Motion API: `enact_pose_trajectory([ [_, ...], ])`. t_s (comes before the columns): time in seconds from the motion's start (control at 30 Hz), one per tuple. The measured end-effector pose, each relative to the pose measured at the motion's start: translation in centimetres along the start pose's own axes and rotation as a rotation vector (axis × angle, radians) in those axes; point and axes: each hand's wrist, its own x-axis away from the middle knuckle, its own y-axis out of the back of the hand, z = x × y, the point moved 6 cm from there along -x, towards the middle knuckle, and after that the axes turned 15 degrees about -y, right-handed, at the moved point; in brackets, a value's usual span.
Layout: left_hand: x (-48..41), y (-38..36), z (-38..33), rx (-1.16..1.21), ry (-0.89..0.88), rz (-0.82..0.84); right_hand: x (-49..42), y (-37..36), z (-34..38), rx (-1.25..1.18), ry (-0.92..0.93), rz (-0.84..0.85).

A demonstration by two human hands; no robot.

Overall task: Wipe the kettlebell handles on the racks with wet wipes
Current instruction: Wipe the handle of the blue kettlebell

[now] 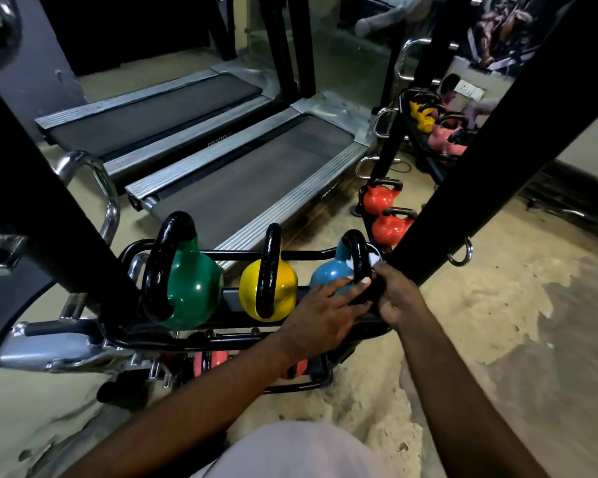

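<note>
Three kettlebells stand on the top shelf of a black rack (221, 339): green (190, 288) at the left, yellow (280, 288) in the middle, blue (330, 276) at the right. All have black handles. My left hand (325, 315) lies flat against the blue kettlebell's body, fingertips at the base of its handle (359, 257). My right hand (394, 298) presses a white wet wipe (373, 258) against the right side of that handle. Most of the wipe is hidden behind the handle and my fingers.
Pink kettlebells (209, 362) sit on the lower shelf. Two orange kettlebells (390, 229) rest on a rack beyond. Thick black frame bars (463, 188) cross left and right. Two treadmills (249, 181) lie behind. A mirror (456, 108) shows a reflection of the rack.
</note>
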Motion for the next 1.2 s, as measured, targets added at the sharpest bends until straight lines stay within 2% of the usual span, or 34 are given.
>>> enact_pose_trajectory([
  [0.07,0.7,-0.2,-0.2,-0.028,0.008,-0.005,1.7,0.5,0.3,0.041,0.146,-0.041],
  [0.13,1.6,-0.6,-0.4,-0.032,0.020,-0.001,3.5,-0.3,2.1,0.232,0.366,-0.162],
  [0.2,2.3,-0.7,-0.8,-0.018,0.023,-0.007,5.0,-2.5,4.6,0.628,0.612,-0.343],
  [0.33,2.8,-0.4,-1.5,-0.019,0.012,-0.044,5.3,-8.7,5.8,1.690,0.997,-0.811],
  [0.4,2.8,-0.4,-1.6,-0.013,0.012,-0.056,5.0,-10.5,5.0,1.987,1.026,-0.889],
  [0.47,2.8,-0.4,-1.6,-0.025,0.012,-0.048,5.0,-10.6,4.2,2.094,0.982,-0.856],
  [0.53,2.7,-0.5,-1.4,-0.029,0.015,-0.026,5.9,-9.4,4.0,2.022,0.988,-0.780],
  [0.57,2.7,-0.7,-1.3,-0.021,0.014,-0.014,6.6,-8.4,3.9,1.905,1.026,-0.725],
  [0.6,2.6,-0.8,-1.1,-0.005,0.012,-0.001,7.3,-7.3,4.1,1.720,1.054,-0.658],
  [0.67,2.4,-0.8,-0.5,0.041,0.011,0.000,7.1,-4.2,4.4,1.279,0.965,-0.528],
  [0.7,2.1,-0.6,-0.2,0.076,0.025,-0.028,6.2,-2.9,4.3,1.048,0.840,-0.449],
  [0.8,0.6,0.7,1.1,0.178,0.136,-0.198,2.0,-1.1,2.4,0.267,0.309,-0.116],
  [0.87,-0.8,1.4,2.4,0.223,0.230,-0.245,0.1,-1.1,1.1,0.001,0.093,-0.020],
  [0.93,-2.4,1.8,4.3,0.262,0.327,-0.214,-0.3,-0.9,-0.1,-0.045,0.025,-0.033],
  [1.03,-4.7,1.3,8.5,0.363,0.467,-0.162,1.5,-0.2,-0.9,-0.020,0.114,-0.067],
  [1.13,-6.9,0.6,12.0,0.433,0.488,-0.068,4.5,0.4,-0.6,0.103,0.358,-0.172],
  [1.2,-7.6,0.1,13.1,0.524,0.499,-0.007,5.8,-0.5,1.3,0.422,0.631,-0.371],
])
